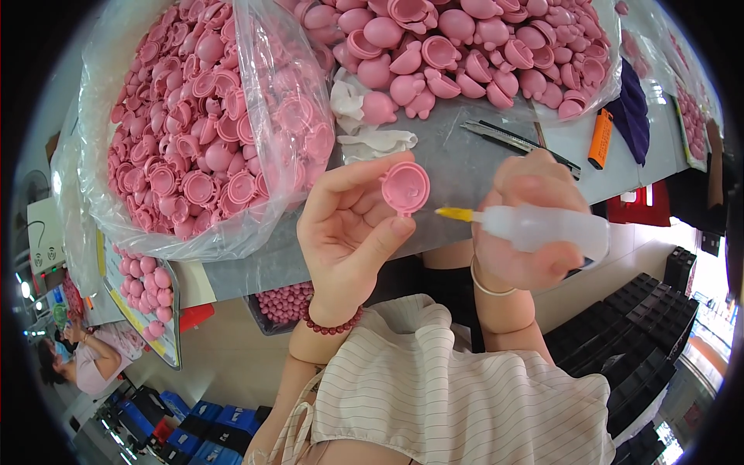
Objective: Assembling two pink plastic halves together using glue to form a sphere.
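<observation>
My left hand (pixel 345 221) pinches a small pink plastic half shell (pixel 406 188) between thumb and fingers, its hollow side facing up. A glossy spot shows inside the hollow; what it is I cannot tell. In my right hand (pixel 523 232), fingers wrapped round it, lies a translucent white squeeze bottle (pixel 546 230) with a yellow nozzle (pixel 456 214). The bottle is tilted onto its side, its tip pointing left at the shell and a short gap apart from it. The right hand is slightly blurred. Crumpled white tissue (pixel 378 143) lies just beyond my left hand.
A clear bag (pixel 225 246) full of pink shell pieces stands at the left. A heap of larger pink shells (pixel 465 46) fills the far side. At the right lie a black utility knife (pixel 521 144), an orange lighter (pixel 600 139) and a dark purple cloth (pixel 629 112). Another person (pixel 85 353) sits far left.
</observation>
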A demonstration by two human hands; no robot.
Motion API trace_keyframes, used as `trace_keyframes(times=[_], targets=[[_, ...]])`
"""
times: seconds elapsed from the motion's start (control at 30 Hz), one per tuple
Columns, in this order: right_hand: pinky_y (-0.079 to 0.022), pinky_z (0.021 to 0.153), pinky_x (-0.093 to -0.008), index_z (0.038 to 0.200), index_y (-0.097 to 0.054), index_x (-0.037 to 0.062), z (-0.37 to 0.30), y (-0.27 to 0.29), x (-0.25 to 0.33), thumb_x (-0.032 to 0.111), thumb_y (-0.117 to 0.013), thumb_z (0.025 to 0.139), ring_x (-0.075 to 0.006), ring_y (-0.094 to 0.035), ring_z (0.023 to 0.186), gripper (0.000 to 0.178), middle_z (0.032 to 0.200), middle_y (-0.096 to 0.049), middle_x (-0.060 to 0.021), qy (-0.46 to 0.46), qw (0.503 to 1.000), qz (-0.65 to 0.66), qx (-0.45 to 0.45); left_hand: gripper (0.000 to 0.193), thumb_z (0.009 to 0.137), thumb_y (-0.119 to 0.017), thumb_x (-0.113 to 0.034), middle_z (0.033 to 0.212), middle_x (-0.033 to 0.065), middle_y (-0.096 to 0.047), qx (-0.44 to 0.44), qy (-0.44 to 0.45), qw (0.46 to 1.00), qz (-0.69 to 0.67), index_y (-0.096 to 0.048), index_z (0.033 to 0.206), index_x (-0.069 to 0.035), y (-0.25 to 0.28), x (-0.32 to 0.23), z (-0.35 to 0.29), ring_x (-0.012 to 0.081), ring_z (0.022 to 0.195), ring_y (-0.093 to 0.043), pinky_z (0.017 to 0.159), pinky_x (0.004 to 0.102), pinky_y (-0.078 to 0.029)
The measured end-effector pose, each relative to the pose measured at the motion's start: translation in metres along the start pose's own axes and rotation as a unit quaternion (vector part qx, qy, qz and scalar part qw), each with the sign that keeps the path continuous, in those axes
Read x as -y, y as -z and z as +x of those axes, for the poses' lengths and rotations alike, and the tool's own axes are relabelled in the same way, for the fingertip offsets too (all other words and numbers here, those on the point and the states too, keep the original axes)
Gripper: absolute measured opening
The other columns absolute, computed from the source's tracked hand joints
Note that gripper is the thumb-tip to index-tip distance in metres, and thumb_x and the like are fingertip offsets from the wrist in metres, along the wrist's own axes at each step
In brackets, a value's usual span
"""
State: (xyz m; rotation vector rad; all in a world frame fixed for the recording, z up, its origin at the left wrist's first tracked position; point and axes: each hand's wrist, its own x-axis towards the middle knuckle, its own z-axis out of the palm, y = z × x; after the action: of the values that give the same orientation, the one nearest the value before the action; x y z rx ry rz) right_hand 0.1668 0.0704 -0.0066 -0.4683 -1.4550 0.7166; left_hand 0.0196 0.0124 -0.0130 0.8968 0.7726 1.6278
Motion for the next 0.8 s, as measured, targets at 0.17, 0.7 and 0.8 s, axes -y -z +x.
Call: trace_keyframes(times=[0.17, 0.7, 0.8], targets=[[-0.041, 0.067, -0.0292, 0.12, -0.044, -0.0026, -0.009, 0.029, -0.006, 0.041, -0.05, 0.086, -0.0225, -0.051, 0.081, 0.055, 0.103, -0.053, -0.0111, 0.029, 0.982, -0.007, -0.185, 0.045, 0.08, -0.059, -0.002, 0.117, 0.0193, -0.051, -0.001, 0.042, 0.999, -0.013, -0.04, 0.12, 0.005, 0.001, -0.004, 0.002, 0.0221, 0.109, -0.051, 0.091, 0.032, -0.041], [-0.045, 0.082, -0.0286, 0.119, -0.038, -0.0069, 0.025, 0.147, -0.008, 0.004, -0.065, 0.075, -0.0218, -0.053, 0.099, 0.052, 0.117, -0.049, -0.0184, -0.113, 0.864, -0.424, -0.245, 0.048, 0.081, -0.061, -0.012, 0.115, 0.0226, -0.052, 0.077, 0.104, 0.98, -0.151, -0.04, 0.121, 0.004, 0.009, -0.01, -0.001, 0.0233, 0.095, -0.058, 0.081, 0.0323, -0.048], [-0.045, 0.08, -0.0285, 0.115, -0.042, -0.0059, 0.013, 0.139, 0.006, 0.004, -0.066, 0.074, -0.0207, -0.053, 0.093, 0.049, 0.113, -0.051, -0.0161, 0.004, 0.844, -0.451, -0.291, 0.047, 0.08, -0.062, -0.011, 0.114, 0.0226, -0.052, 0.062, 0.104, 0.984, -0.131, -0.041, 0.119, 0.003, 0.005, -0.006, 0.001, 0.0244, 0.089, -0.061, 0.076, 0.0323, -0.051]])
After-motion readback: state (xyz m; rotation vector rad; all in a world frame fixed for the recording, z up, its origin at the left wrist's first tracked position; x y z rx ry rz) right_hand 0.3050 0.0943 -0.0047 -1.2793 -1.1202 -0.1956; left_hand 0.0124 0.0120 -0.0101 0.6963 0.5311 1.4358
